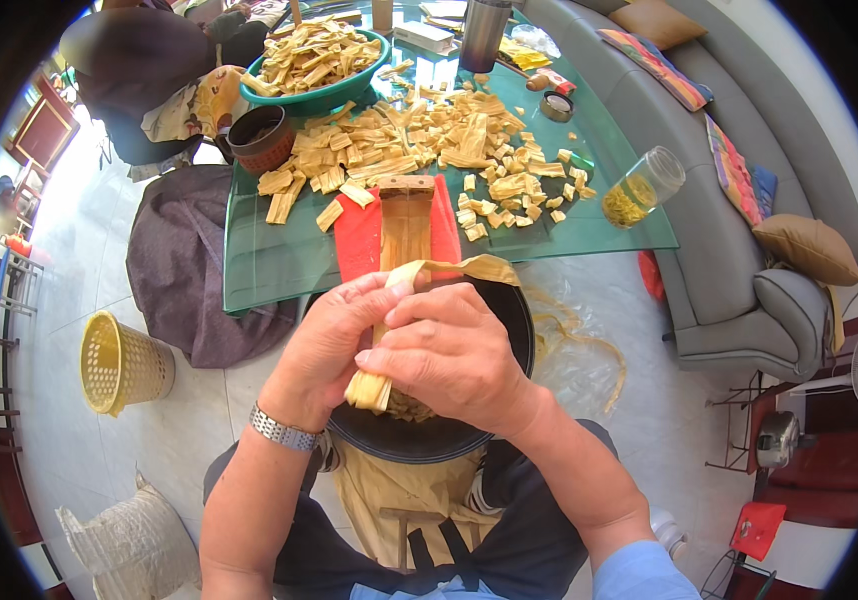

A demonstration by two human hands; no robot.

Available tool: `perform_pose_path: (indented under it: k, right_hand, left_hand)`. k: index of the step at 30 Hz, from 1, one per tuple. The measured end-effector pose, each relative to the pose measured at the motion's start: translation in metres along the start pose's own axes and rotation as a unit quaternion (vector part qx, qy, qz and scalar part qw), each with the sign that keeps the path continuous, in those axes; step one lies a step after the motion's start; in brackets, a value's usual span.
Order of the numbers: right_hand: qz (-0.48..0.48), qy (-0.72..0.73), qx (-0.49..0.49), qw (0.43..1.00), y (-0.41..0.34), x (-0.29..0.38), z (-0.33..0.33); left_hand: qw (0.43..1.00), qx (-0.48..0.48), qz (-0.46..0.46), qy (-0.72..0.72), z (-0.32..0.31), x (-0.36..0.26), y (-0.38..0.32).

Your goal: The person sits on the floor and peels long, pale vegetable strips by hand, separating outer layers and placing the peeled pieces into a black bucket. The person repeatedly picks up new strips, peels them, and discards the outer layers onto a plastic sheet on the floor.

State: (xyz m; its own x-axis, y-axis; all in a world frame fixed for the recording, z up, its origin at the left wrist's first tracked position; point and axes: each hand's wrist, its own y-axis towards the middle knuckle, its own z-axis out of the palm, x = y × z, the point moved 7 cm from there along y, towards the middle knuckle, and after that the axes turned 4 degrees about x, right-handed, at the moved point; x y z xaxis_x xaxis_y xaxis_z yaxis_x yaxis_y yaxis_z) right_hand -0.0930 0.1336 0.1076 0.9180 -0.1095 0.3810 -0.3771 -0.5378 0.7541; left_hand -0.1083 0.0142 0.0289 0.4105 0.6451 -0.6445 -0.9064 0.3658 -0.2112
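Between both hands is a bundle of pale yellow dried plant strips (369, 391), its layered end pointing down to the left. My left hand (324, 337), with a metal-band watch on the wrist, grips it from the left. A long loose strip (481, 265) passes over the top and trails off to the right. My right hand (448, 341) is closed around the bundle from the other side, covering its middle. Below sits a black basin (369, 433) with cut pieces inside. Just beyond the hands a wooden board (406, 232) with a metal-fitted end lies on a red cloth (354, 244).
Dried pieces (399, 135) are strewn over the glass table (286, 262). A heaped green basin (331, 96), a brown pot (262, 142), a steel tumbler (484, 37) and a tilted jar (643, 187) are also there. A yellow wastebasket (125, 364) stands left, a grey sofa (706, 247) right. Another person (144, 82) sits far left.
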Motion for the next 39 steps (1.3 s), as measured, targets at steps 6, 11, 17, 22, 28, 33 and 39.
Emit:
perform_pose_path:
  k: [6,11,17,22,28,33,39]
  right_hand:
    - [0.162,0.159,-0.043,0.973,-0.009,-0.027,-0.002]
    - [0.246,0.12,-0.053,0.96,-0.024,-0.05,-0.005]
    - [0.273,0.061,0.006,0.96,-0.03,-0.062,-0.007]
    - [0.058,-0.063,0.02,0.996,-0.011,-0.027,-0.013]
    - [-0.014,-0.02,0.091,0.996,-0.011,0.005,0.008]
    - [-0.021,-0.029,0.092,0.995,-0.011,0.012,0.016]
    - [0.075,0.127,0.044,0.988,-0.011,-0.006,-0.001]
  left_hand:
    - [0.988,0.004,-0.057,0.142,0.001,0.02,-0.009]
    - [0.913,0.035,-0.134,0.384,0.016,0.022,-0.015]
    - [0.923,-0.03,-0.064,0.379,0.012,0.022,-0.016]
    - [0.994,-0.063,-0.027,0.087,-0.002,0.011,-0.012]
    - [0.997,-0.079,0.009,0.01,-0.009,0.003,-0.011]
    - [0.995,-0.072,-0.014,0.068,-0.016,0.012,-0.01]
    - [0.995,-0.032,-0.005,0.093,0.006,0.02,-0.01]
